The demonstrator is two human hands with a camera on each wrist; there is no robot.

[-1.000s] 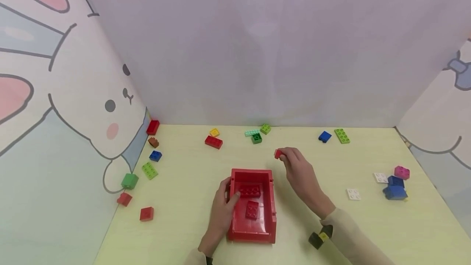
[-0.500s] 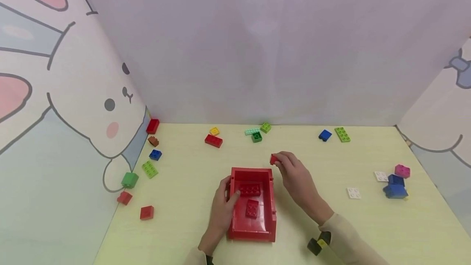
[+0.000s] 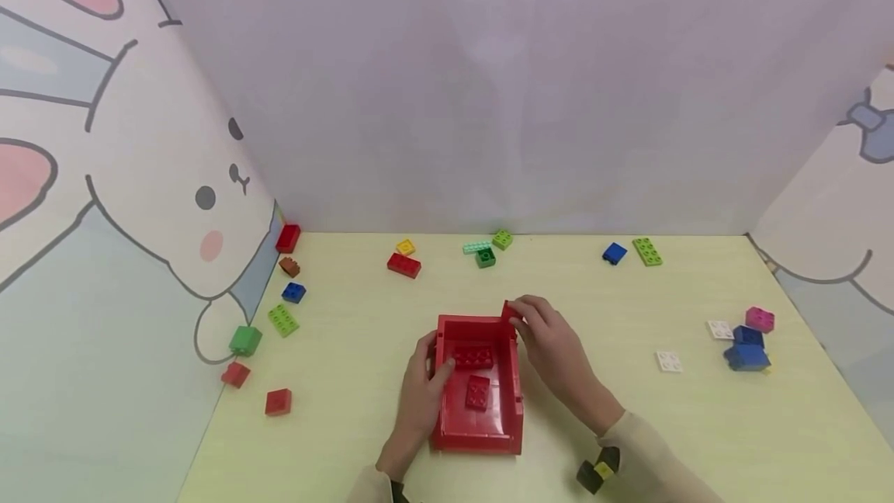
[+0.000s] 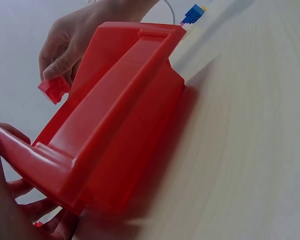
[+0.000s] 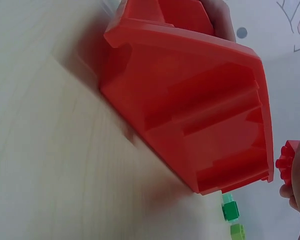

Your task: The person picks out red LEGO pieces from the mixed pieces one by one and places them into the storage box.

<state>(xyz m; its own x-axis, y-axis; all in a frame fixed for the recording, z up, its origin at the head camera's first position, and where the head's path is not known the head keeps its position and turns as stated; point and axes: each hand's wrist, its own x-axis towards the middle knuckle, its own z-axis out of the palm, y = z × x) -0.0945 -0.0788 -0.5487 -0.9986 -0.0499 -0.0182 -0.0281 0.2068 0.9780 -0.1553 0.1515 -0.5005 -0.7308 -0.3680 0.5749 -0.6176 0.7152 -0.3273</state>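
The small red brick (image 3: pixel 509 310) is at the far right corner of the red box (image 3: pixel 480 442), and in the right wrist view it hangs just clear of the rim, studs facing the box. Your fingers cover part of it, so you can't tell its long axis. Your right hand (image 3: pixel 559 352) has it pinched between thumb and fingertips, closed no further than the brick allows, and reaches in from the right, so it is the nearer hand; the box's inside lies toward you and to the left of the brick. The box's long axis runs away from you. Your left hand (image 3: pixel 419 396) grips its left wall, thumb over the rim and fingers outside. Inside, the long red brick (image 3: pixel 474 358) lies crosswise at the far end, and the shorter red brick (image 3: pixel 478 393) lies lengthwise, nearer you, on the box's floor.
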